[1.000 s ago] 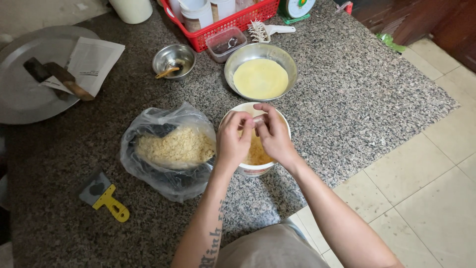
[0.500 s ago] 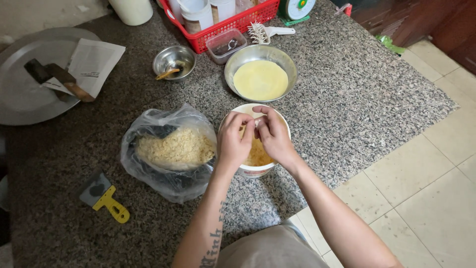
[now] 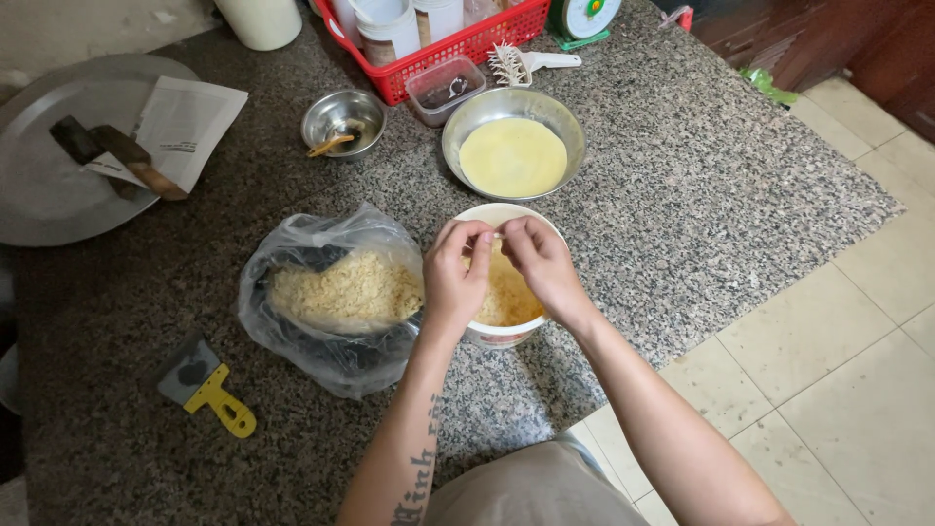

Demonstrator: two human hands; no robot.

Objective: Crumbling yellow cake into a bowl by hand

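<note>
My left hand [image 3: 455, 276] and my right hand [image 3: 539, 262] meet above a white bowl [image 3: 490, 214] of yellow crumbly food on the granite counter. Their fingertips pinch a small pale piece between them, right over the bowl. A clear plastic bag [image 3: 331, 297] of pale crumbs lies just left of the bowl, touching my left hand's side. Beyond the bowl stands a steel bowl [image 3: 513, 148] holding a flat yellow layer.
A yellow-handled scraper [image 3: 207, 388] lies at the front left. A small steel bowl with a spoon [image 3: 342, 121], a red basket [image 3: 458, 39] of containers, a clear tub [image 3: 444, 88] and a round metal tray [image 3: 44, 190] with paper and a knife sit further back. The counter edge drops to tiled floor [image 3: 828, 360] on the right.
My hands stay over the white bowl; the fingers have shifted slightly as they work the small piece. Nothing else has moved.
</note>
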